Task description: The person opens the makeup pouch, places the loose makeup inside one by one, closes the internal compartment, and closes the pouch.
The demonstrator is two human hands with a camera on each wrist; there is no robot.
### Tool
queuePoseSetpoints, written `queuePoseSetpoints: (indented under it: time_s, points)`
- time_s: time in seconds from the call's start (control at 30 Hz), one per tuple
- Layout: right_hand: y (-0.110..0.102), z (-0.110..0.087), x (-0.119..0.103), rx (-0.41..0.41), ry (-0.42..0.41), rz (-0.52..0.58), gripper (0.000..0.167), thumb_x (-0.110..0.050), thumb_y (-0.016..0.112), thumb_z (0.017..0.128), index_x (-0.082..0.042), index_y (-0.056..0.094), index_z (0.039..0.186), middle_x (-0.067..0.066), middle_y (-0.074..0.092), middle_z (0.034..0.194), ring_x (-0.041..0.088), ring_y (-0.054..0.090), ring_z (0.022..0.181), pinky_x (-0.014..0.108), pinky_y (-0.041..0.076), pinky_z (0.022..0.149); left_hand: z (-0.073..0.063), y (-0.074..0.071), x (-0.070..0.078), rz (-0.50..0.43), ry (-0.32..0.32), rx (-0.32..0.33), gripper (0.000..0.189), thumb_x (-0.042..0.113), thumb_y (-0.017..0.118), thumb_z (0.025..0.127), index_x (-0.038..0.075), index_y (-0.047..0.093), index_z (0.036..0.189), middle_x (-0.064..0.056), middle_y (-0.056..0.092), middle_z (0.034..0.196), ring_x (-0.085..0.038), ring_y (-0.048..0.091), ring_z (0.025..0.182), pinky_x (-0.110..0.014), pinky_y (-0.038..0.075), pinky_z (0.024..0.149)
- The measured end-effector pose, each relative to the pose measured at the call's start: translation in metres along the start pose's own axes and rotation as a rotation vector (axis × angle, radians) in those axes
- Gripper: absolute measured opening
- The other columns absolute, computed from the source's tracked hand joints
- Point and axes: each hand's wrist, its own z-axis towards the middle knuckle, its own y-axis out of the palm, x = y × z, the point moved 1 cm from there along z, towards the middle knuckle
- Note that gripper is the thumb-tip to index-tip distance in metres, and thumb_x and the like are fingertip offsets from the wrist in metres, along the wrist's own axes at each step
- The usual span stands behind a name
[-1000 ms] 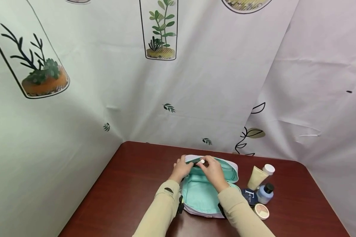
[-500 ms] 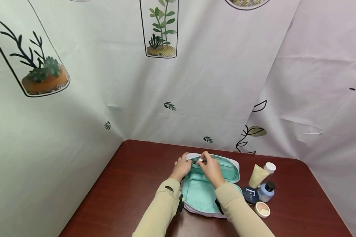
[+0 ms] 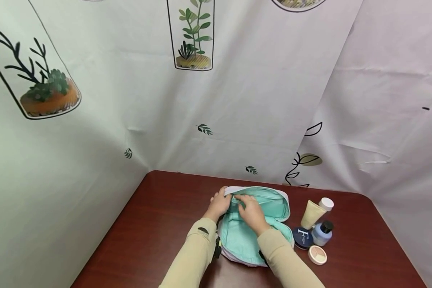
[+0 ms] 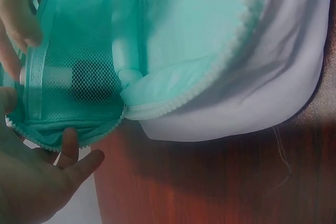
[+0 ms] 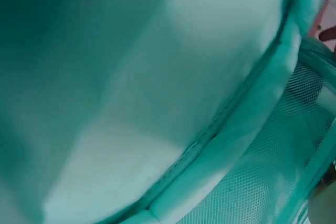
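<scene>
A cosmetic bag (image 3: 243,236) with a mint-green lining lies unzipped on the table, its lid raised at the back. My left hand (image 3: 217,206) grips the lid's left edge. In the left wrist view, a small tube-shaped item with a white part and a black part (image 4: 94,80) lies behind the mesh pocket (image 4: 79,35) of the lid; its white end shows at the pocket's opening. My right hand (image 3: 251,212) reaches over the bag, forefinger extended to the pocket's edge near that white end, thumb apart. The right wrist view mostly shows lining.
Right of the bag stand a cream tube (image 3: 312,215), a white-capped bottle (image 3: 326,204) and a blue bottle with a black cap (image 3: 322,234). A dark blue round case (image 3: 302,238) and a round makeup palette (image 3: 317,255) lie before them. A printed cloth hangs behind the table.
The white-ended item, earlier pinched in my right hand above the lid, has gone down into the mesh pocket. My right fingers have let go and spread. The left hand stays at the lid.
</scene>
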Motion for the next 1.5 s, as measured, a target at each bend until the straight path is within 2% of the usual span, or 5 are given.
queuePoseSetpoints:
  time_s: [0.2,0.53,0.87,1.13,1.5]
  points:
    - [0.001,-0.010,0.003,-0.073,-0.106,-0.156,0.052,-0.009,0.061,0.082,-0.012,0.051,0.133,0.008,0.058,0.120,0.029,0.048,0.112,0.053,0.029,0.094,0.003,0.003,-0.002,-0.012,0.026,0.005,0.048,0.032,0.037,0.099,0.015,0.033,0.143,-0.019,0.036,0.137,-0.039,0.032,0.121,-0.054,0.032,0.092]
    - [-0.013,-0.009,0.003,-0.313,-0.061,-0.065,0.066,-0.008,0.060,0.085,-0.010,0.031,0.144,0.010,0.049,0.135,0.033,0.036,0.127,0.054,0.011,0.105,-0.001,0.003,-0.002,-0.027,0.038,0.022,0.051,0.029,0.046,0.096,0.013,0.034,0.142,-0.020,0.037,0.135,-0.040,0.033,0.118,-0.055,0.034,0.090]
    - [-0.095,-0.021,0.020,-0.222,-0.039,0.205,0.021,-0.008,0.052,0.094,-0.005,0.066,0.109,0.007,0.068,0.095,0.019,0.065,0.081,0.031,0.050,0.068,-0.003,0.001,-0.003,-0.012,0.032,0.040,0.053,0.032,0.048,0.095,0.009,0.034,0.141,-0.019,0.039,0.134,-0.039,0.037,0.121,-0.054,0.034,0.092]
    - [-0.131,-0.056,0.067,-0.325,0.079,-0.176,0.028,0.009,0.057,0.076,-0.003,0.067,0.099,0.005,0.064,0.095,0.020,0.060,0.086,0.037,0.048,0.071,-0.004,0.000,-0.007,-0.051,0.018,-0.011,0.054,0.030,0.042,0.098,0.006,0.027,0.143,-0.023,0.033,0.137,-0.038,0.043,0.119,-0.053,0.036,0.092]
    - [-0.102,-0.100,0.093,-0.373,-0.122,-0.567,0.048,0.012,0.066,0.073,0.008,0.052,0.119,0.031,0.052,0.114,0.045,0.050,0.106,0.054,0.043,0.081,-0.007,0.002,-0.006,-0.049,0.022,-0.007,0.053,0.031,0.042,0.098,0.007,0.027,0.142,-0.021,0.035,0.135,-0.032,0.048,0.106,-0.050,0.041,0.085]
